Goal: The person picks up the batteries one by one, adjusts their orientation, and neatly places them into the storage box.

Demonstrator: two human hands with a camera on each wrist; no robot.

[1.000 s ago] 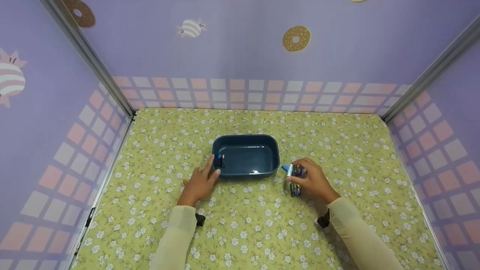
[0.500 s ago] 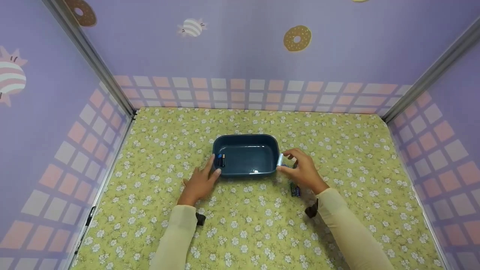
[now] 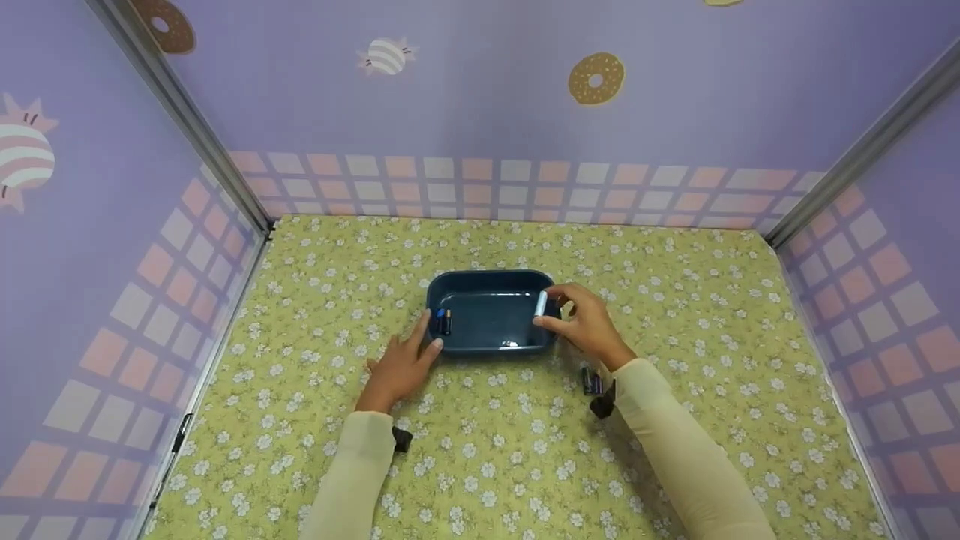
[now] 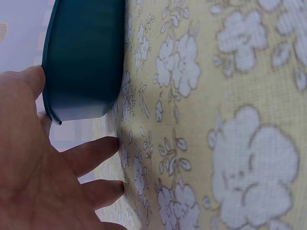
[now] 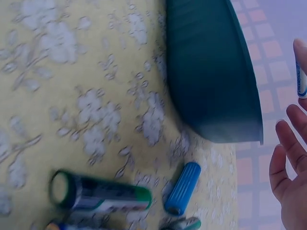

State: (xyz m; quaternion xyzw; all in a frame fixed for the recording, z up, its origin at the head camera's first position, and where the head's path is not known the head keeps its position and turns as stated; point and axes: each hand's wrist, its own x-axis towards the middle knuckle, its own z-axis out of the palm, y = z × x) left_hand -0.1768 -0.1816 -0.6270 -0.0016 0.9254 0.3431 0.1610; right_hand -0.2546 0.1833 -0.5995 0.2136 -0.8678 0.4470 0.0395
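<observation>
Head view: my right hand (image 3: 589,326) pinches a pale battery (image 3: 541,304) over the bin (image 3: 487,350) between my hands; left hand (image 3: 401,369), well apart, touches its rim, dark batteries (image 3: 448,322) inside by those fingers. Loading step, I judge; next likely calls for lowering, then release.

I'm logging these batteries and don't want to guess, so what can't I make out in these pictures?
White battery, right wrist view: cut off by the right edge, partly covered by the fingers.
Blue battery, head view: hidden, apparently by the right hand.
Inside of the tub, left wrist view: hidden by its own wall.
Two batteries in the tub, head view: printing too small to read.
</observation>
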